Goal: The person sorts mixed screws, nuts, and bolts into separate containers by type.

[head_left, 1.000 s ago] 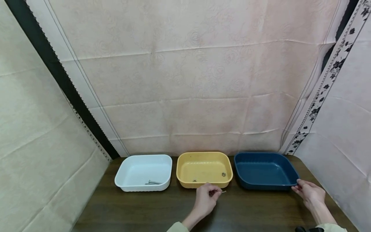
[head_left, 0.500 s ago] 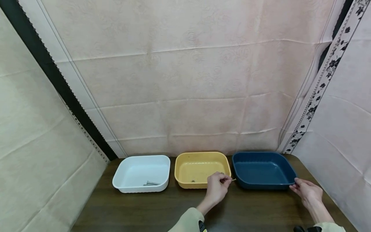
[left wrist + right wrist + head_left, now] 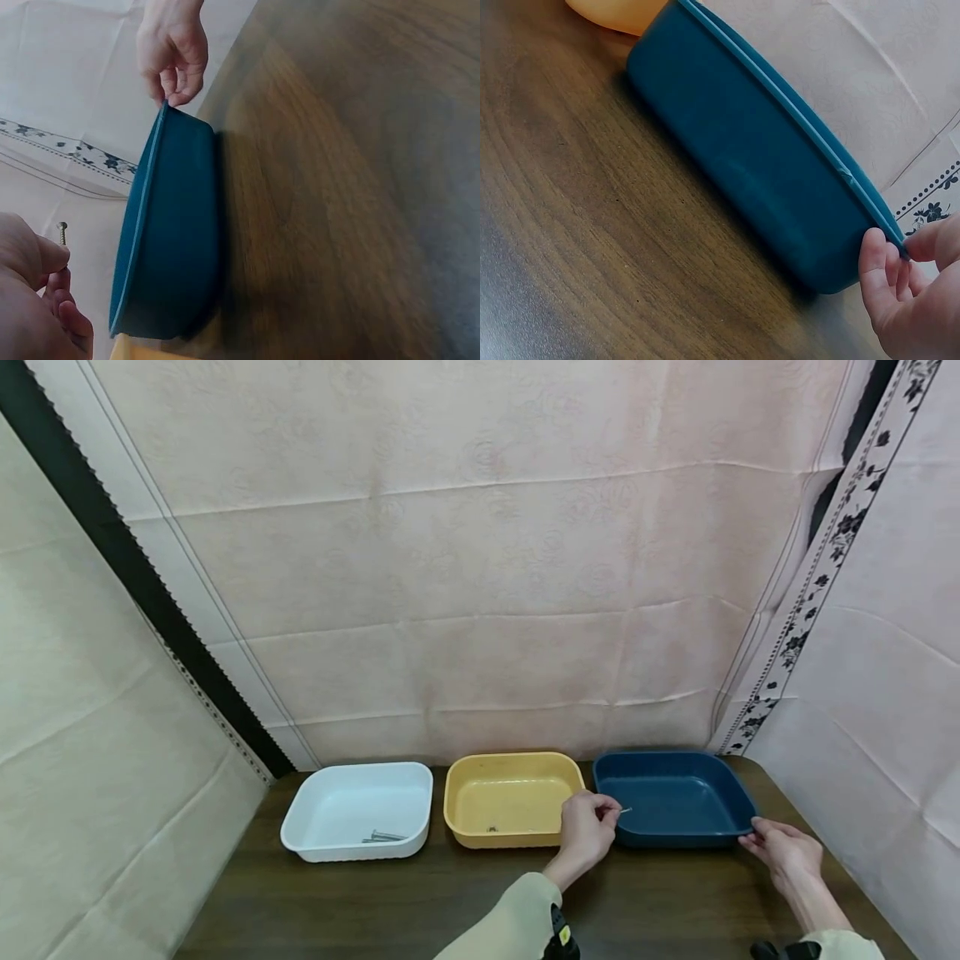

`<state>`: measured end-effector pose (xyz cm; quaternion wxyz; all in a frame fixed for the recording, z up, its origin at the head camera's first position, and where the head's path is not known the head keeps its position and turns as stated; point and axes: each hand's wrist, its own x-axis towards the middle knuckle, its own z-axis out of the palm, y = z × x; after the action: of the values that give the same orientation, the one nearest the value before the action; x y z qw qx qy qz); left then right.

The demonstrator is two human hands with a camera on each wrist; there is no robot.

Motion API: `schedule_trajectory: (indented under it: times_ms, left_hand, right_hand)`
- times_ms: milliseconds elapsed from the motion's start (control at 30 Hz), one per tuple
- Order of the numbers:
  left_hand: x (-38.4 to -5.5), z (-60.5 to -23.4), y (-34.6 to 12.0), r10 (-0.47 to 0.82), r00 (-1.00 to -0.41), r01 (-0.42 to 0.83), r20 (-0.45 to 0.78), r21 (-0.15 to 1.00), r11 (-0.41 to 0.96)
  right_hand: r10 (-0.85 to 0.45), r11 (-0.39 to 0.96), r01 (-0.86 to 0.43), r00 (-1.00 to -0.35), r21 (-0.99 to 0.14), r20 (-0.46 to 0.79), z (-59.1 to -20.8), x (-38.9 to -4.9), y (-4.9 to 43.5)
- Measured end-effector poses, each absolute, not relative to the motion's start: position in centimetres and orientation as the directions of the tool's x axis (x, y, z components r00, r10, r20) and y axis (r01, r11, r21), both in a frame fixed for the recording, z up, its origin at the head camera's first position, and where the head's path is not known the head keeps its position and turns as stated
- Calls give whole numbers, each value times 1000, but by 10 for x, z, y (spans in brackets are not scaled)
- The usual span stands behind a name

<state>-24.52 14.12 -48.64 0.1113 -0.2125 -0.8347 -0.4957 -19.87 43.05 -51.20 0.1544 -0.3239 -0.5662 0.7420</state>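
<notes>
A small screw [image 3: 63, 234] with a round head and threaded shank is pinched between the thumb and finger of my left hand [image 3: 588, 828]. In the head view that hand is over the near left corner of the blue bin [image 3: 678, 797], and the screw [image 3: 626, 811] points right over its rim. My right hand [image 3: 787, 853] grips the bin's near right corner, thumb on the rim and fingers under it, as the right wrist view shows. The blue bin's visible floor holds nothing.
A yellow bin [image 3: 514, 841] stands left of the blue one, with a small nut [image 3: 492, 829] inside. Farther left is a white bin [image 3: 356, 853] holding several long screws [image 3: 384, 837]. Cloth walls [image 3: 480, 568] enclose the brown table [image 3: 480, 893] behind and at both sides.
My left hand has carried the screw rightward from in front of the yellow bin to the blue bin's edge. The right hand keeps its grip on the blue bin. The view has shifted slightly.
</notes>
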Motion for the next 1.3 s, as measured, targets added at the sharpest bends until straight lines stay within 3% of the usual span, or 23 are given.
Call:
schedule_trajectory:
  times_ms: [233, 867, 1300]
  left_hand:
    - [-252, -487, 163, 226, -920, 391, 320, 785, 481]
    - [-254, -501, 187, 215, -919, 393, 330, 756, 523]
    - [-253, -507, 173, 164, -927, 376, 338, 820, 431]
  right_hand:
    - [606, -308, 131, -736, -942, -300, -512, -198, 429]
    - [610, -261, 139, -743, -955, -275, -516, -199, 429]
    - [604, -274, 147, -743, -950, -289, -514, -198, 431]
